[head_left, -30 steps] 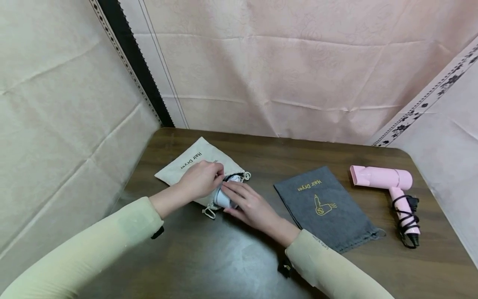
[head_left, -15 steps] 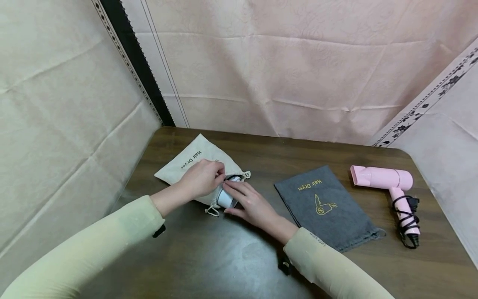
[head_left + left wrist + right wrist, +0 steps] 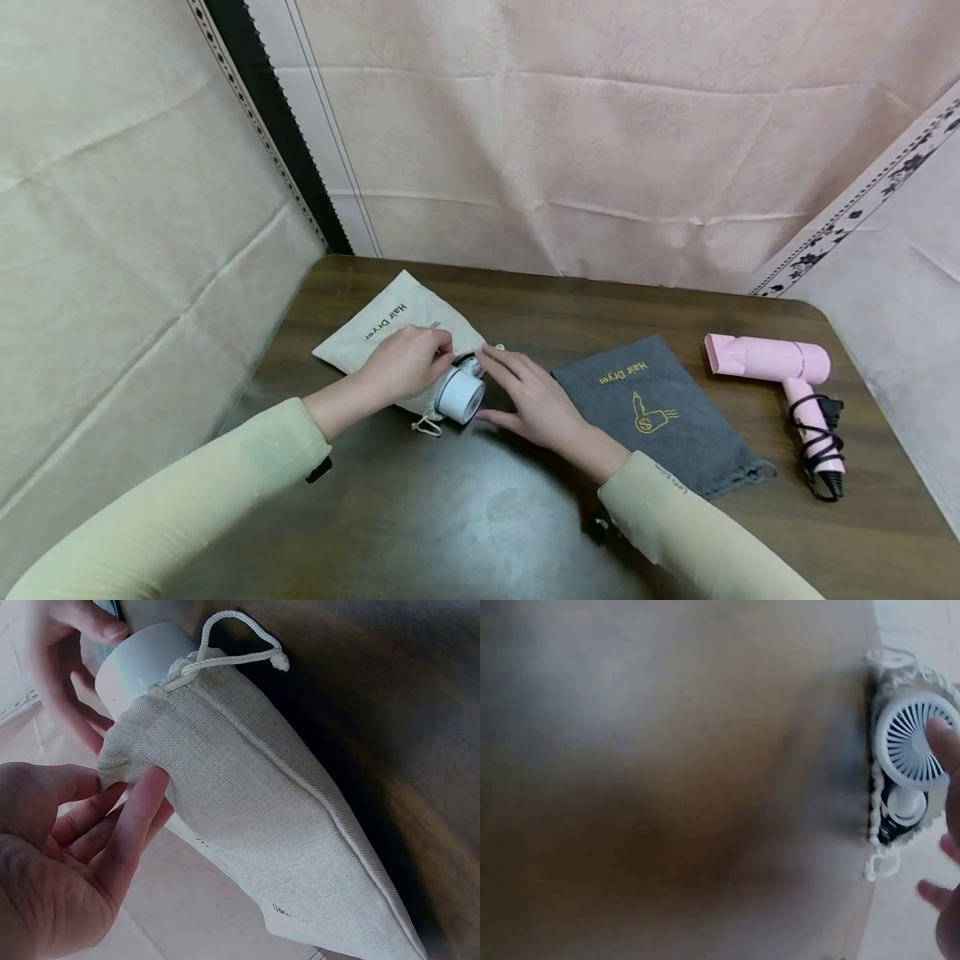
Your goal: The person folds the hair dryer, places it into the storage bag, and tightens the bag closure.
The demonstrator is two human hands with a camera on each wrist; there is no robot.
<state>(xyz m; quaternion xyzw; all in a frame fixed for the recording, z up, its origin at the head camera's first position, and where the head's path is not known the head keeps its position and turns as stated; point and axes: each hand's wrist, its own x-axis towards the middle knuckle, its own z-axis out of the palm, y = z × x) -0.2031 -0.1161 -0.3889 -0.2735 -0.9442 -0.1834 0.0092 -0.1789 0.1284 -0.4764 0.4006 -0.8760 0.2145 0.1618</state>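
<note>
A cream drawstring bag (image 3: 397,312) printed "Hair Dryer" lies at the table's left, its mouth toward the right. From that mouth sticks out the round end of a pale blue-white hair dryer (image 3: 460,395); the rest is hidden inside. My left hand (image 3: 67,862) pinches the cloth rim of the bag between thumb and fingers. To the right of the bag's mouth is my right hand (image 3: 543,408), fingers extended. In the right wrist view its thumb overlaps the dryer's slotted grille (image 3: 915,742); whether it touches I cannot tell.
A dark grey "Hair Dryer" bag (image 3: 652,417) lies flat right of the right hand, partly behind it. Farther right rests a pink hair dryer (image 3: 772,358), its black cord (image 3: 821,446) wound round the handle. Cloth-covered walls (image 3: 562,150) stand behind the wooden table (image 3: 420,517).
My right hand has moved right, off the dryer's end, so more of that round end shows. My left hand stays on the bag's rim.
</note>
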